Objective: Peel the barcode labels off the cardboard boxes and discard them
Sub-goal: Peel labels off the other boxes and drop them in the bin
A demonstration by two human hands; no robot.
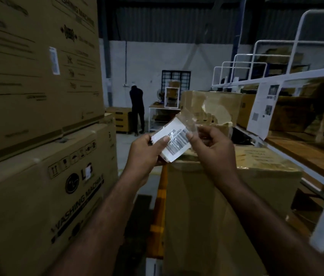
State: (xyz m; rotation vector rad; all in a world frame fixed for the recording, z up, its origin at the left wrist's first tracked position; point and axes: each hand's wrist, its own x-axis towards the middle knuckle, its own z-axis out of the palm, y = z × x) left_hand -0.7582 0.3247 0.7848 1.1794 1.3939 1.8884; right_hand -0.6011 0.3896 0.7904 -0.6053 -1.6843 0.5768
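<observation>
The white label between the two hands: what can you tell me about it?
The barcode label is a white paper rectangle printed with black bars and digits, under a clear film that sticks out crumpled at its upper right. It is off the boxes, held tilted in the air above a brown carton. The left hand pinches its lower left; the right hand grips the film edge.

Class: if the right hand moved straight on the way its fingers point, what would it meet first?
The right hand points left, so probably the barcode label it already pinches, then the left hand; depth is unclear.
</observation>
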